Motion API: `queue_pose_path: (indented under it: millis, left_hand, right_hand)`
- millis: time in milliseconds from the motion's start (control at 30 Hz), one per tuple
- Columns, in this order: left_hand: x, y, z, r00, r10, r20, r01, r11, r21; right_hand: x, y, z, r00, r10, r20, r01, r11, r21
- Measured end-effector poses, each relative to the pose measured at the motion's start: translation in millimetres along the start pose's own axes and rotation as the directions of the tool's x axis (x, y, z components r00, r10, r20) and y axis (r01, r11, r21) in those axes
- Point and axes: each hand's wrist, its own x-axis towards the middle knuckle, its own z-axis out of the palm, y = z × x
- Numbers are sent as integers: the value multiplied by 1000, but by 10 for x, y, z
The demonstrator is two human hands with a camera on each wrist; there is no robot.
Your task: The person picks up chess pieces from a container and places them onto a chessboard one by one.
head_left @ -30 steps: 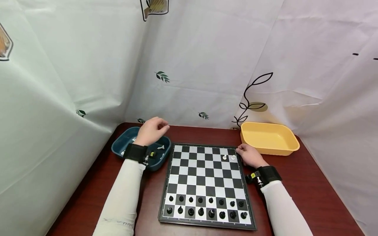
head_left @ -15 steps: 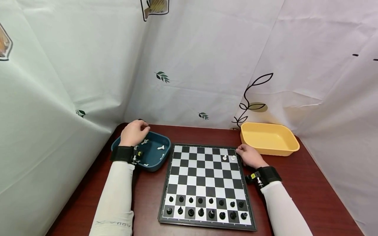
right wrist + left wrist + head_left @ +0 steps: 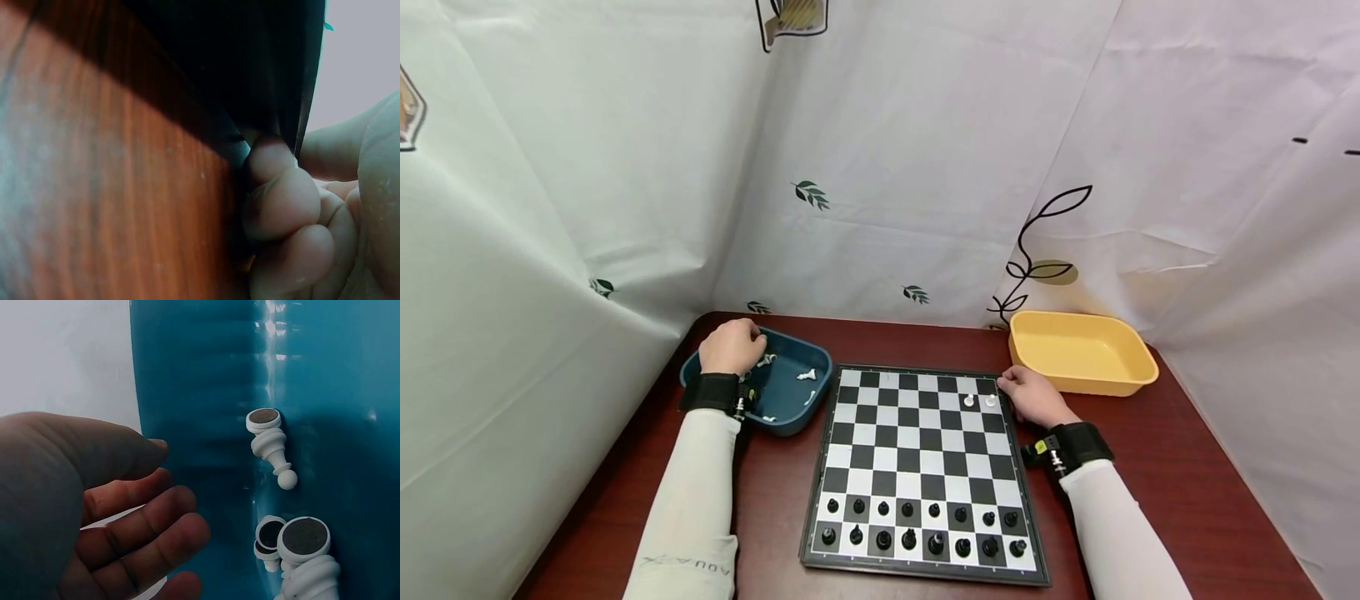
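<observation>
- White pieces (image 3: 272,450) lay loose in the blue bin (image 3: 793,387), left of the board (image 3: 907,437); some may have been hidden behind the left hand (image 3: 730,346).
- Two placed pawns (image 3: 969,401) stood near the board's far right corner; black pieces (image 3: 936,543) filled the two near rows.
- Left hand was in over the bin, fingers loosely bent, thumb tip near the index tip with a gap; no piece visible in its hold.
- Right hand (image 3: 1032,393) pinched the board's edge by that far right corner, thumb one side, fingers the other.
- Handling, my read: pieces looked like light, stiff, smooth plastic; likely slippery and prone to roll, not fragile. Best hold was the narrow waist below the head, fingertips only, keeping the base with its dark disc (image 3: 306,535) free.
- Board seemed rigid, flat, easy to steady by its rim.
</observation>
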Motion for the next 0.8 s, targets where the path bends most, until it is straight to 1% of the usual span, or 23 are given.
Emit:
queue_pose_path:
  millis: [133,233,400,467,533,633,800]
  left_hand:
    - [3,-24,4,1000,-6,-4,6,1000,18]
    - [0,-34,10,1000,-15,4,15,1000,15]
    - [3,-24,13,1000,-11,8,11,1000,1]
    - [5,-17,9,1000,-12,19,12,1000,5]
    - [9,-17,8,999,-21,41,21,1000,20]
    - [11,-23,10,995,-39,96,34,998,52]
    - [-8,-15,10,977,-92,191,74,992,99]
  right_hand:
    - [2,-15,1,1000,-8,-3,8,1000,0]
    - [8,-19,7,1000,-6,-1,6,1000,3]
    - [7,-33,-6,1000,-8,-5,8,1000,0]
    - [6,-35,-9,1000,-8,-7,8,1000,-1]
    - [4,-32,-8,1000,-7,-7,7,1000,0]
    - [1,-19,-2,1000,-4,-4,4,1000,7]
    - [-6,-7,6,1000,3,-3,-3,1000,12]
